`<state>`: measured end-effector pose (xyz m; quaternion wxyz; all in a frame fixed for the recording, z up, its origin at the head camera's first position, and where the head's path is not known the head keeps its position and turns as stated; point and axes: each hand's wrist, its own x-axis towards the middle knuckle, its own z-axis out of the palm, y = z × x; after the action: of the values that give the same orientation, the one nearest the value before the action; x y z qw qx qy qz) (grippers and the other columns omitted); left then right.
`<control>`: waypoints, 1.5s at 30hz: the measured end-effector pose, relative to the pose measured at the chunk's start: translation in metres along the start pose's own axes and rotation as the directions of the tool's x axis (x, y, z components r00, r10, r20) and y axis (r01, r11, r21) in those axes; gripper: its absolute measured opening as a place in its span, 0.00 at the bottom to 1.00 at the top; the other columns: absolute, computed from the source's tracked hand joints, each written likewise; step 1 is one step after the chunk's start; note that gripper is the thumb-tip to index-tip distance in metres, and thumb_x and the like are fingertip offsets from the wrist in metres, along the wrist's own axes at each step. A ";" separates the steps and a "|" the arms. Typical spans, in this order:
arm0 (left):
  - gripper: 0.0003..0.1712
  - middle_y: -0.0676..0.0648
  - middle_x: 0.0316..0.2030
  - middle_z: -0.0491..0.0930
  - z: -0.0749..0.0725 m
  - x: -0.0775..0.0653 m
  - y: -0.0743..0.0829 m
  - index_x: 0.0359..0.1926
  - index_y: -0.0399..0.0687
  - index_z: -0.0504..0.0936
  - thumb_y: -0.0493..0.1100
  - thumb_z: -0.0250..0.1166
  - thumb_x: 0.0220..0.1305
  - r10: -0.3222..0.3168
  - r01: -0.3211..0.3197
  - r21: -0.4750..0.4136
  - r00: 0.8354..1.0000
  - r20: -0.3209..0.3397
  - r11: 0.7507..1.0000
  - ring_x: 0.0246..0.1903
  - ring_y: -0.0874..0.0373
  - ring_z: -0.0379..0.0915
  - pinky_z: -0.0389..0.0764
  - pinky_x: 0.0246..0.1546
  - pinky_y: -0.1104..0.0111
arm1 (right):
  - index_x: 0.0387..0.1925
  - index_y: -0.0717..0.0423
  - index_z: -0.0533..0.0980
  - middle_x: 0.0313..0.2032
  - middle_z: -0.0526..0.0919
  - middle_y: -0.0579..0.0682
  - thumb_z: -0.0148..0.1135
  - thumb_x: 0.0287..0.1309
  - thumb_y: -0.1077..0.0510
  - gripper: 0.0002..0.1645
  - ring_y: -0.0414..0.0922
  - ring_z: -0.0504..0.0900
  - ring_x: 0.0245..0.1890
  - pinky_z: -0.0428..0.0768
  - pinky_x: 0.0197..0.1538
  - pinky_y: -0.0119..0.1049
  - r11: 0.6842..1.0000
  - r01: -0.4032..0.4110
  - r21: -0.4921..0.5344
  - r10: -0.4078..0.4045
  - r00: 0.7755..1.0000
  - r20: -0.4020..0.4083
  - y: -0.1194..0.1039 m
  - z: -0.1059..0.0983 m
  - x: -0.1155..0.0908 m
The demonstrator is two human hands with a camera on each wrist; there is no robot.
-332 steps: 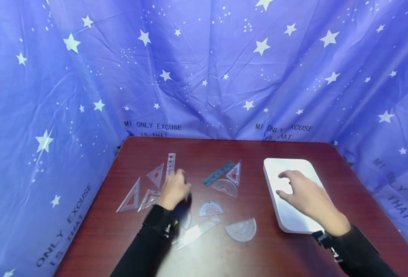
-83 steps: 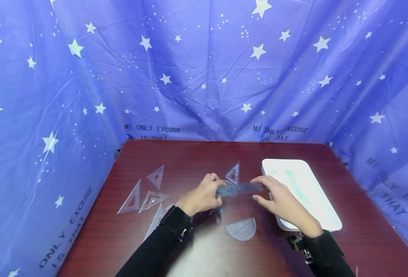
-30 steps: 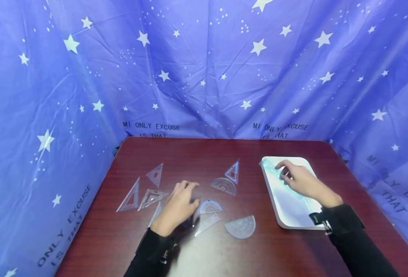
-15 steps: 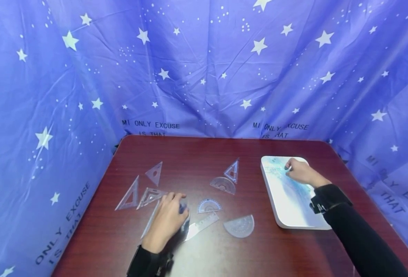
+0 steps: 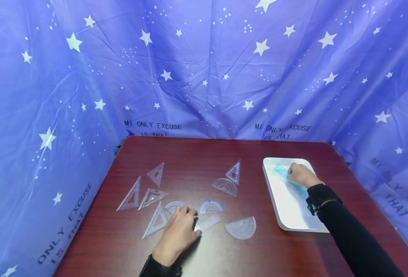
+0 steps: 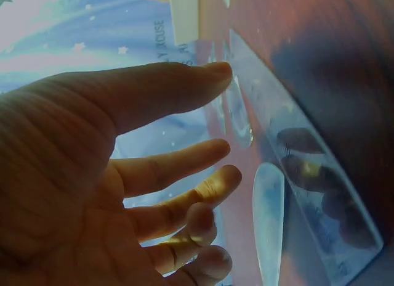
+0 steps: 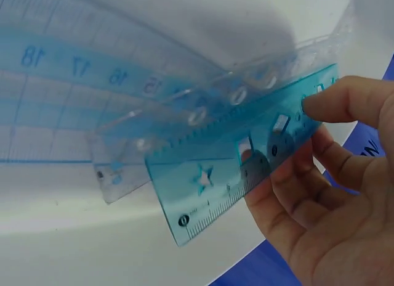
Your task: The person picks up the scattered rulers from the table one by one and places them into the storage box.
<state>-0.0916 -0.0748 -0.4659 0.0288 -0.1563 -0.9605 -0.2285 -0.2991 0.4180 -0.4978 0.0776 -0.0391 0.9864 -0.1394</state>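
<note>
My right hand (image 5: 302, 176) is inside the white tray (image 5: 275, 204). In the right wrist view its thumb and fingers pinch a blue-green ruler (image 7: 221, 166) with cut-out shapes. A clear ruler with holes (image 7: 240, 95) and a wider ruler marked with numbers (image 7: 74, 70) lie beside it. My left hand (image 5: 178, 232) hovers over a clear ruler (image 5: 208, 222) on the table, its fingers loosely bent. The left wrist view shows a gap between thumb and fingers, with the clear ruler (image 6: 308, 169) below and apart from them.
On the brown table (image 5: 204, 154) lie several clear set squares, one (image 5: 156, 221) left of my left hand. Protractors lie around too: one blue-edged (image 5: 210, 207), one frosted (image 5: 242, 228), one clear (image 5: 224, 186) beside a blue-marked set square (image 5: 234, 172). A starry curtain (image 5: 204, 69) hangs behind.
The blue-green ruler went from the table, through both hands, into the tray. A holed ruler is gone from the table's left. My left hand has just shifted right, over the clear ruler.
</note>
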 end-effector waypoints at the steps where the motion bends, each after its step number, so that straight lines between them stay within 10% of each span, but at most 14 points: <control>1: 0.28 0.43 0.45 0.84 0.001 0.000 0.001 0.49 0.40 0.88 0.42 0.85 0.46 0.004 -0.004 0.011 1.000 -0.004 1.000 0.44 0.47 0.77 0.84 0.46 0.53 | 0.43 0.67 0.80 0.43 0.88 0.66 0.65 0.54 0.58 0.17 0.64 0.86 0.45 0.83 0.55 0.61 1.000 -0.012 -0.006 0.011 1.000 -0.014 -0.004 -0.002 -0.002; 13: 0.24 0.42 0.36 0.80 0.022 -0.004 -0.001 0.44 0.36 0.85 0.34 0.80 0.41 0.044 -0.042 0.045 0.998 -0.053 0.998 0.39 0.47 0.74 0.82 0.37 0.52 | 0.48 0.69 0.80 0.49 0.85 0.70 0.64 0.59 0.59 0.19 0.66 0.82 0.50 0.79 0.59 0.68 0.991 -0.129 -0.018 0.130 0.991 0.028 -0.034 -0.018 -0.025; 35: 0.21 0.45 0.36 0.81 0.011 0.000 0.011 0.43 0.40 0.86 0.37 0.75 0.42 0.092 -0.091 0.043 0.996 -0.016 0.995 0.37 0.50 0.78 0.84 0.44 0.56 | 0.54 0.71 0.78 0.52 0.79 0.73 0.67 0.67 0.59 0.21 0.68 0.80 0.51 0.82 0.50 0.65 0.999 0.033 0.043 -0.026 0.986 -0.163 -0.091 -0.059 -0.075; 45: 0.22 0.42 0.43 0.81 -0.015 0.014 0.021 0.51 0.40 0.85 0.38 0.71 0.52 0.050 -0.053 -0.113 0.998 -0.029 0.992 0.42 0.49 0.82 0.89 0.41 0.54 | 0.52 0.66 0.80 0.50 0.82 0.69 0.69 0.65 0.61 0.17 0.62 0.83 0.45 0.84 0.45 0.60 0.977 0.215 -0.012 -0.205 0.907 -0.368 -0.154 -0.063 -0.122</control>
<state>-0.0986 -0.0596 -0.4422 0.0383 -0.1792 -0.9412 -0.2839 -0.1806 0.2990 -0.3773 -0.1228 -0.1170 0.9715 -0.1657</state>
